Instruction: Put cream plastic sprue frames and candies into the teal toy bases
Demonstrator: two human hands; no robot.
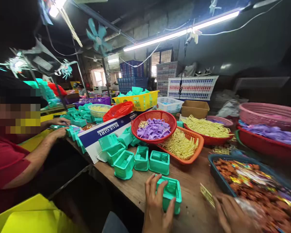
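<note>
My left hand grips a teal plastic box-shaped part at the near edge of the wooden table. My right hand is blurred at the bottom right, beside a small yellow plastic piece and the rim of a blue tray of brown and multicoloured small parts; whether it holds anything I cannot tell. Three more teal box parts stand in a row just beyond my left hand.
An orange tray of yellow pieces, a red basket of purple pieces, red and pink bowls crowd the table's far side. A cardboard box lid lies left. A person in a red shirt works at the left.
</note>
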